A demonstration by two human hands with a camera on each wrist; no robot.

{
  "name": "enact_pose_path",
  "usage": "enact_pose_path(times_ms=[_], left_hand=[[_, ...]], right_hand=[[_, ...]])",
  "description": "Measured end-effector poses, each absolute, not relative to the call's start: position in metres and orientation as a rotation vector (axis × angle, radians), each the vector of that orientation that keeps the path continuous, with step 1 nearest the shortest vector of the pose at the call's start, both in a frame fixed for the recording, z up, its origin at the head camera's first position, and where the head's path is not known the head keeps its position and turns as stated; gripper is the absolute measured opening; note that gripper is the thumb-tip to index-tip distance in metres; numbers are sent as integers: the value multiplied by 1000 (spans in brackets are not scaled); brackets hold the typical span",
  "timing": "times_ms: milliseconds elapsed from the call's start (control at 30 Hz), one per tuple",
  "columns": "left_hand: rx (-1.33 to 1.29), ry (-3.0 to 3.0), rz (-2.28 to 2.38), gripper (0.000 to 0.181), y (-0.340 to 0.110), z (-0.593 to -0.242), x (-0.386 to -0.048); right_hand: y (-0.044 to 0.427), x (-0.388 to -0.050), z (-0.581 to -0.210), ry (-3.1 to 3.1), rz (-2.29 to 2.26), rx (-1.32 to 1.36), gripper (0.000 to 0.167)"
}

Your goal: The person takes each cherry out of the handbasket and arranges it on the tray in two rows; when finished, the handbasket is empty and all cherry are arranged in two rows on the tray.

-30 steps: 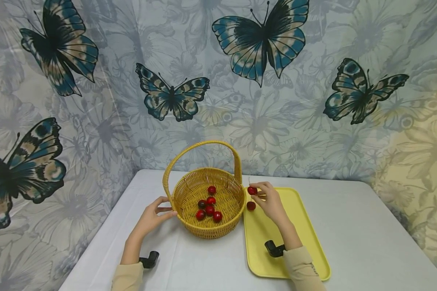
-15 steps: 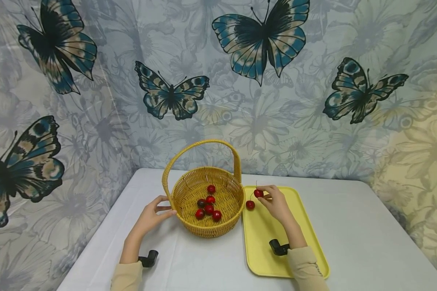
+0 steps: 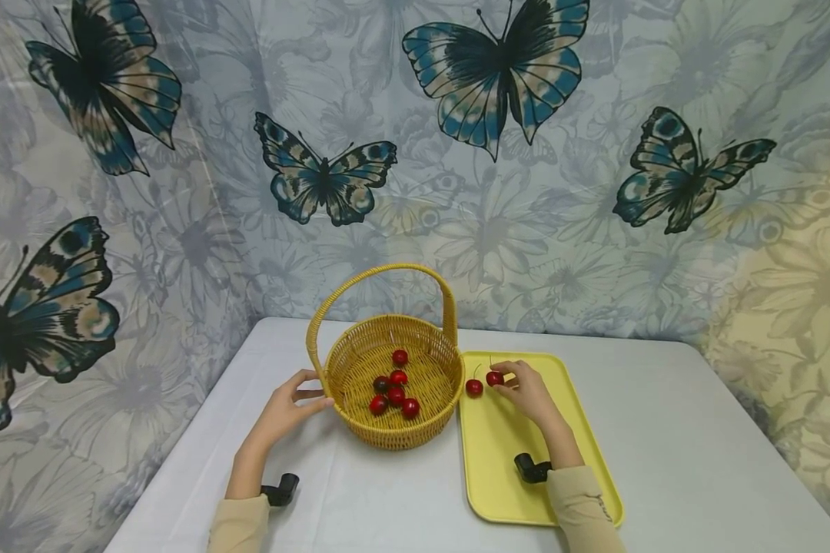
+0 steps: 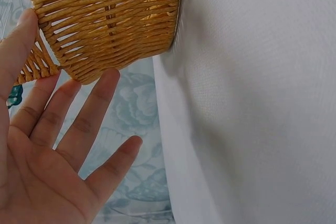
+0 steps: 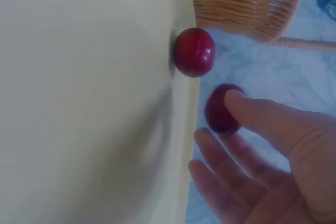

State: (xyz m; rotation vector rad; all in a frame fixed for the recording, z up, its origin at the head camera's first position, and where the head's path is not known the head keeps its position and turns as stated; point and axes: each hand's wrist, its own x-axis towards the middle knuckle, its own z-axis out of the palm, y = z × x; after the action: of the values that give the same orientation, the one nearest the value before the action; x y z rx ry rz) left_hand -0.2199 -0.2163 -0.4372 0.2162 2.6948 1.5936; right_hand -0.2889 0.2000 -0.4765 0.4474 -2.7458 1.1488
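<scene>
A round yellow wicker basket point(image 3: 366, 434) with a tall handle stands on the table, several red cherries point(image 3: 410, 408) on its floor. The left hand point(image 3: 280, 415) touches its left rim, thumb in front; in the left wrist view the fingers point(image 4: 84, 124) are spread, tips against the weave. The right hand point(image 3: 531, 395) pinches one cherry point(image 5: 223, 109) between thumb and fingers at the upper part of the yellow tray point(image 3: 512, 491). Another cherry point(image 3: 473, 388) with a stem lies on the tray, just left of the pinched one.
The white table point(image 3: 692, 445) extends to the right of the tray. Behind it hangs a pale floral cloth point(image 3: 560, 253) with blue butterflies. A black wrist camera point(image 3: 531, 468) is on the right wrist, another point(image 3: 280, 490) on the left.
The right hand has moved right and down with its cherry, from beside the basket's right rim to lower over the tray. The left hand has stayed at the basket.
</scene>
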Motion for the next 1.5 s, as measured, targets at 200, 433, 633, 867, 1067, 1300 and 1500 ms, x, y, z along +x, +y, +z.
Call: enact_pose_path(times_ms=[200,433,633,867,1067,1300,1500], left_hand=[[209,2696,1577,50,-216,-435,-219],[215,2700,1569,51,-216,-435,-219],[218,2703,1576,52,-219,-443,-223],[196,2725,1562,55,-227,-469,-239],[190,2737,1564,56,-229,-473,-240],[188,2721,1589,55,-229,-472,-239],[182,2721,1584,55,-229,-470,-239]], right_hand=[[201,-289,-480,-2777,1130,438,35],[201,-290,-482,-2814,1118,420,32],[201,-291,-483,-2833,1098,414,32],[200,-291,-484,-2856,1081,393,33],[199,-291,-483,-2860,1070,385,35],[198,-291,-482,-2872,1039,364,35],[197,-291,-483,-2868,1041,356,35]])
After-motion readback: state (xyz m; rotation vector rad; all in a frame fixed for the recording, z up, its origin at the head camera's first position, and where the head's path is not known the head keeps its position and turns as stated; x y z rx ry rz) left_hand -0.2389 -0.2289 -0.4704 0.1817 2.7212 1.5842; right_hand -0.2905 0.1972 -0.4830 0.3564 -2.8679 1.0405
